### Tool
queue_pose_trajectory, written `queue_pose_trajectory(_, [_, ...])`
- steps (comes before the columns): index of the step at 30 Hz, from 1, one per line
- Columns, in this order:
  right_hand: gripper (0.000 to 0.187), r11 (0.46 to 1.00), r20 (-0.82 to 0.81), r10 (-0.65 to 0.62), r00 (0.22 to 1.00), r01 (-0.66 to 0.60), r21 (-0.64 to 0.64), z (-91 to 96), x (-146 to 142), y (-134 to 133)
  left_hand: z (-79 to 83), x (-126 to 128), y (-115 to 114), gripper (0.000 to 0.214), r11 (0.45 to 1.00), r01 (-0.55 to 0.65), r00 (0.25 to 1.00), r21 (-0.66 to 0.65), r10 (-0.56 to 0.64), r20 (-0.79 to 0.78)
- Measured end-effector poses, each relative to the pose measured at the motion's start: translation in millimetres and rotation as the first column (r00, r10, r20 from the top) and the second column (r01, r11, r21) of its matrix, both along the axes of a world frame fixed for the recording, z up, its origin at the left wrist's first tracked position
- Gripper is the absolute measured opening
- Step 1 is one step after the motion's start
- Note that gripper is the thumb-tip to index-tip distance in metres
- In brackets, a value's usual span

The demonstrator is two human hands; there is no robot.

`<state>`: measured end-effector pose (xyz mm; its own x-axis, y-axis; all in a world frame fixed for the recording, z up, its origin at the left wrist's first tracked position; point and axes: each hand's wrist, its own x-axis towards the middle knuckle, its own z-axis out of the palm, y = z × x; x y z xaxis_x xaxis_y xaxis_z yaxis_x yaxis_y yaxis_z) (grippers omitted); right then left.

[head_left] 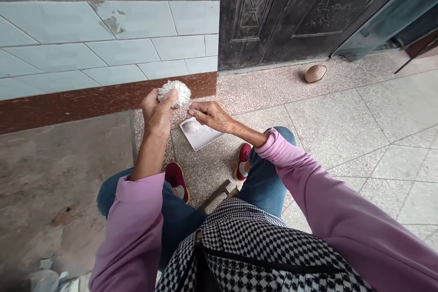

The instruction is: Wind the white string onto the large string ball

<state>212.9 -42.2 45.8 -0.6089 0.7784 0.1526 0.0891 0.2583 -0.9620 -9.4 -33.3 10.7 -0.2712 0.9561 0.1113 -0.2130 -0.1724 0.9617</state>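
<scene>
My left hand [160,108] grips a white ruffled ball [175,92] made of many thin strips or folds, the thumb pressed across its front. Just to the right and slightly lower, my right hand [209,115] has its thumb and fingers pinched together. Whatever they hold, if anything, is too small to make out. The two hands are apart. Beneath my right hand a shallow white rectangular tray [197,145] rests on the floor. Inside it shows a rounded white item [191,126] with a layered surface; my right hand covers part of the tray.
Ahead are a pale tiled wall [137,18] with a brown base and a dark carved door [263,18]. A tan, rounded object [315,73] lies near the door. My red shoes [176,178] flank the tray. Part of a low seat frame [217,194] shows below me.
</scene>
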Motion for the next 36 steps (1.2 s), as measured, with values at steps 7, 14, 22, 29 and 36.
queue_pose_trajectory(7, [0.062,0.984,0.001,-0.177,0.984,0.177,-0.007,32.1,14,12,-0.1,5,-5,0.056,0.999,0.02,0.948,-0.032,-0.029,-0.318])
queue_pose_trajectory(14, [0.068,0.969,-0.009,-0.247,0.969,0.247,-0.004,22.9,21,33,15.6,25,-26,0.045,0.929,0.351,0.928,-0.118,-0.361,-0.086])
queue_pose_trajectory(22, [0.082,0.96,-0.072,-0.26,0.963,0.25,-0.123,14.0,12,46,23.2,31,-28,0.062,0.865,0.486,0.871,-0.126,-0.467,0.154])
queue_pose_trajectory(29, [0.077,0.966,-0.108,-0.247,0.963,0.235,-0.111,-7.3,2,45,12.5,31,-23,0.06,0.928,0.359,0.917,-0.1,-0.331,0.222])
queue_pose_trajectory(36, [0.063,0.989,-0.033,-0.148,0.988,0.147,-0.03,-16.8,3,35,15.4,24,-12,0.063,0.99,0.138,0.972,-0.01,-0.133,0.192])
